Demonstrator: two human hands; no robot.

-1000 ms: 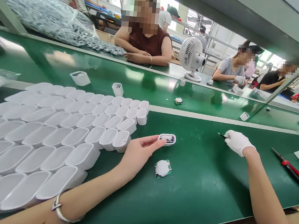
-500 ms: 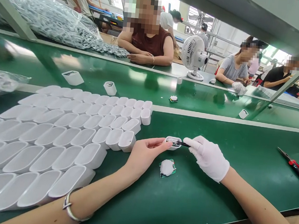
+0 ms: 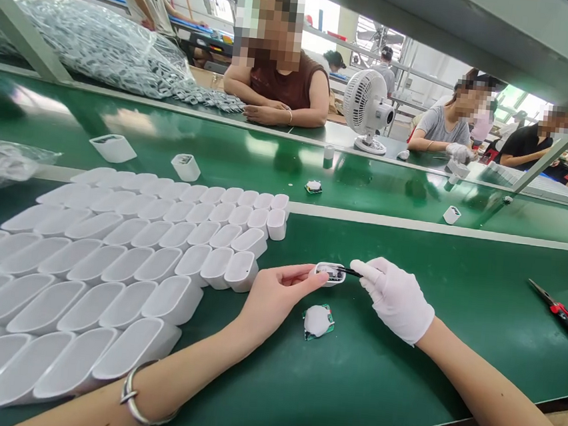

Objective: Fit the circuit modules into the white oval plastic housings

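Note:
My bare left hand [image 3: 273, 298] pinches a small white plastic case [image 3: 331, 273] that stands open-side up on the green table [image 3: 399, 371]. My right hand [image 3: 396, 299], in a white glove, grips thin black tweezers [image 3: 349, 271] whose tip reaches into the case. A small green circuit board with a white blob on it [image 3: 318, 321] lies just in front of the case, between my two hands.
Rows of several empty white cases [image 3: 109, 256] cover the table to the left. Red-handled pliers [image 3: 563, 315] lie at the right. Loose cases [image 3: 185, 167] ride the conveyor belt [image 3: 269, 158] behind. Across it sit other workers, a small white fan [image 3: 367, 110] and a bag of parts [image 3: 94, 44].
My right hand came in from the right with the tweezers and put their tip into the case. The loose parts on the conveyor have drifted left. My left hand has stayed on the case.

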